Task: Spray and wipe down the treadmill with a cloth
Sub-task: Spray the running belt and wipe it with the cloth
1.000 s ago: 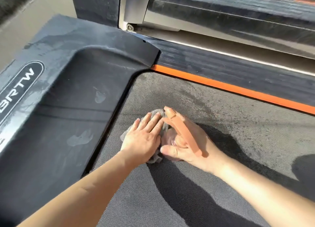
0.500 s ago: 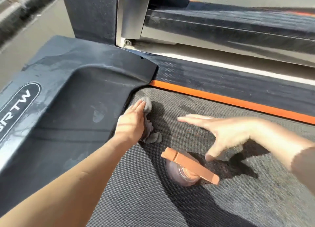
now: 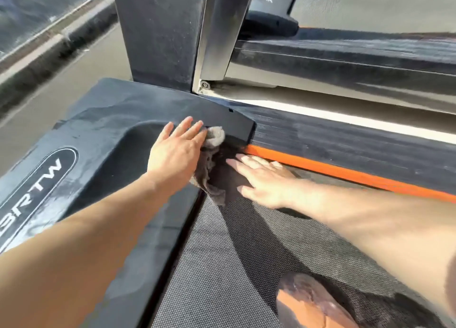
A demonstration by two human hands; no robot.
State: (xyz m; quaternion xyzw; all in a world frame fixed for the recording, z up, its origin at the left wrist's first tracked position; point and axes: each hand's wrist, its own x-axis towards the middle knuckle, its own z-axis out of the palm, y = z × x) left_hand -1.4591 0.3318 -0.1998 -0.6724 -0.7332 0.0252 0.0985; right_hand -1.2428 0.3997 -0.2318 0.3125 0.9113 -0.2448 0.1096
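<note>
My left hand (image 3: 176, 152) lies flat with straight fingers on the treadmill's black motor cover (image 3: 103, 140), pressing a grey cloth (image 3: 212, 165) against the cover's inner corner. Part of the cloth hangs down onto the grey belt (image 3: 222, 266). My right hand (image 3: 261, 177) rests flat, fingers straight, on the belt just right of the cloth, beside the orange stripe (image 3: 345, 172). The spray bottle (image 3: 311, 303), orange-topped, lies on the belt at the bottom edge, under my right forearm, apart from both hands.
The black side rail (image 3: 357, 145) runs to the right beyond the orange stripe. A dark upright post (image 3: 160, 31) rises behind the motor cover. A second machine's frame (image 3: 345, 56) stands behind. Pavement and a kerb (image 3: 49, 56) lie to the left.
My left hand has slid the cloth up from the belt to the motor cover's corner. My right hand let go of the spray bottle, which now lies on the belt, and settled flat by the cloth.
</note>
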